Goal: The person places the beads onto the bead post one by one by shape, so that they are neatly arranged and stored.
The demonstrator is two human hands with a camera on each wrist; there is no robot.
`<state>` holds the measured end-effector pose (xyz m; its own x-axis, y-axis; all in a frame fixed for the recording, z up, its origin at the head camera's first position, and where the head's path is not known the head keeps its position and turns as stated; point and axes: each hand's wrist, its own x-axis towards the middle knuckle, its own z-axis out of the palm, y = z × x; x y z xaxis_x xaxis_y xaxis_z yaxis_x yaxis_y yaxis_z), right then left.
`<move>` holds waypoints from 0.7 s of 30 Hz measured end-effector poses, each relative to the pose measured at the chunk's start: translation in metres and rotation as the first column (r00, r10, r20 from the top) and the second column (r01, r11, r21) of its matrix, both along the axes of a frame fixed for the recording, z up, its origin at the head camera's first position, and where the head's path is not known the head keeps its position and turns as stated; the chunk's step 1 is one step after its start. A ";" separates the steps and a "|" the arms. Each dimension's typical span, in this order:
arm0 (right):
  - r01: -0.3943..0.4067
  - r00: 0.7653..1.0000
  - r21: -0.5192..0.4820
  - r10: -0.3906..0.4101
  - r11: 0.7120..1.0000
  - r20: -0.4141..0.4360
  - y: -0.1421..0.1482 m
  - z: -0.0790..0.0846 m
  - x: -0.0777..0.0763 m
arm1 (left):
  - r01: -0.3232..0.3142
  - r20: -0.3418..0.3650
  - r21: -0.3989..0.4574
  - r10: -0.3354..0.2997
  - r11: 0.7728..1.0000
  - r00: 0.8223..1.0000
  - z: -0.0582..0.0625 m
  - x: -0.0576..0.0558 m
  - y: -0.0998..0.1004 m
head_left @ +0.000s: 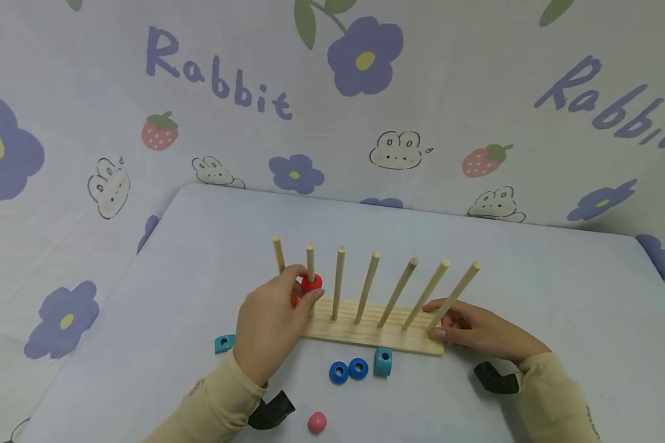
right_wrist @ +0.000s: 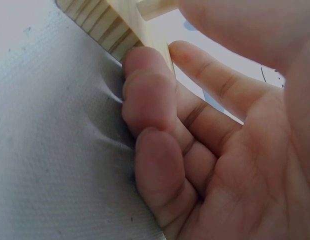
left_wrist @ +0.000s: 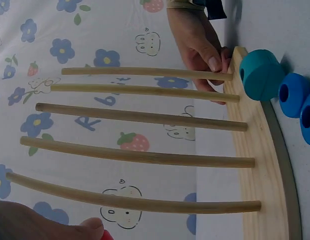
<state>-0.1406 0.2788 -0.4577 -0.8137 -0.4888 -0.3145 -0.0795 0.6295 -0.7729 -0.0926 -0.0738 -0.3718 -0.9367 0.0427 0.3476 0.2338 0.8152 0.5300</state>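
Observation:
A wooden peg board [head_left: 374, 332] with several upright pegs lies across the table. My left hand [head_left: 271, 326] is at its left part, pinching a red bead [head_left: 312, 283] that sits around the second peg from the left, below its top. An orange-red piece [head_left: 295, 299] shows partly behind my left fingers, low by the leftmost peg. My right hand [head_left: 476, 326] holds the board's right end, thumb at the front and index finger behind. In the right wrist view its other fingers [right_wrist: 150, 102] curl beside the board's end, resting on the table.
In front of the board lie two blue rings [head_left: 339, 373] and a teal block with a hole [head_left: 383, 362]. Another teal block [head_left: 224, 343] lies left of my left wrist. A pink ball [head_left: 317, 423] is near the front. A printed cloth [head_left: 332, 123] hangs behind the table.

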 end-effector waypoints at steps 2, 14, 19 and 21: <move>0.007 1.000 0.002 -0.007 1.000 0.001 0.000 0.000 0.000 | 0.000 0.015 -0.015 0.000 1.000 1.000 -0.005 -0.001 0.001; 0.004 1.000 0.000 -0.004 1.000 0.012 -0.001 0.001 0.001 | 0.008 0.100 -0.158 0.008 0.987 0.995 -0.032 -0.010 -0.002; -0.004 1.000 -0.011 0.004 1.000 0.007 -0.001 0.001 0.001 | 0.062 0.129 -0.242 -0.032 0.968 0.991 -0.042 -0.013 -0.004; -0.007 1.000 -0.014 0.007 1.000 0.004 -0.001 0.001 0.001 | 0.084 0.134 -0.264 -0.049 0.961 0.990 -0.044 -0.014 -0.005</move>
